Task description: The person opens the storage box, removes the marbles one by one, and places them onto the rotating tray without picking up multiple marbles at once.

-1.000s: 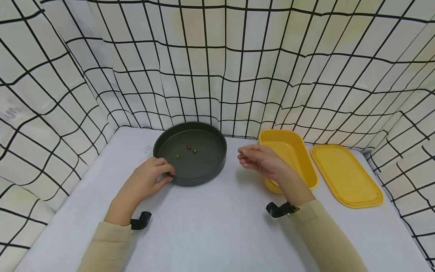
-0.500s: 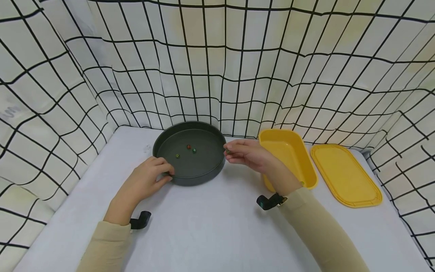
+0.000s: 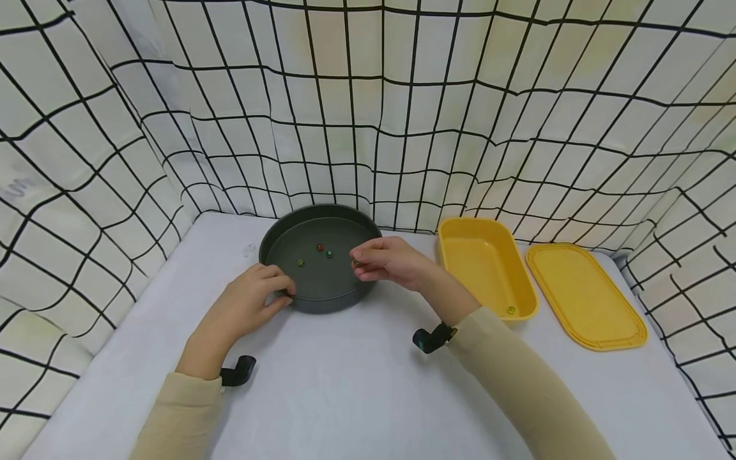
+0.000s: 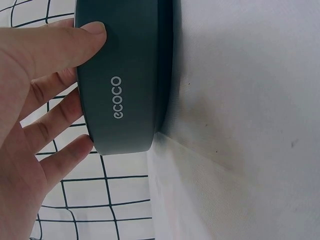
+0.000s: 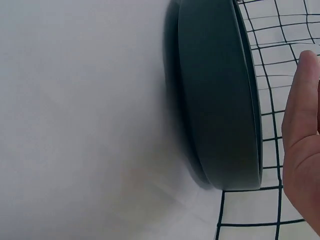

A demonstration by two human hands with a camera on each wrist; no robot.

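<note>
A round dark grey-green pan (image 3: 328, 284) with "ecoco" lettering on its side stands on the white surface. Inside lie a red marble (image 3: 319, 247), a green marble (image 3: 329, 254) and a yellowish marble (image 3: 301, 262). My left hand (image 3: 248, 303) grips the pan's near-left rim, thumb on the outer wall in the left wrist view. Over the pan's right rim hovers my right hand (image 3: 393, 263), pinching a small marble (image 3: 356, 262) at its fingertips. That marble is mostly covered by the fingers and out of sight in the right wrist view.
A yellow rectangular container (image 3: 480, 255) stands right of the pan, with a yellowish marble (image 3: 511, 310) in its near corner. Its flat yellow lid (image 3: 586, 297) lies farther right. Black netting (image 3: 376, 131) over white cloth walls the surface at the back and sides.
My right hand has moved left with the pinched marble, from beside the yellow container to over the pan's right side. The left hand has stayed on the rim.
</note>
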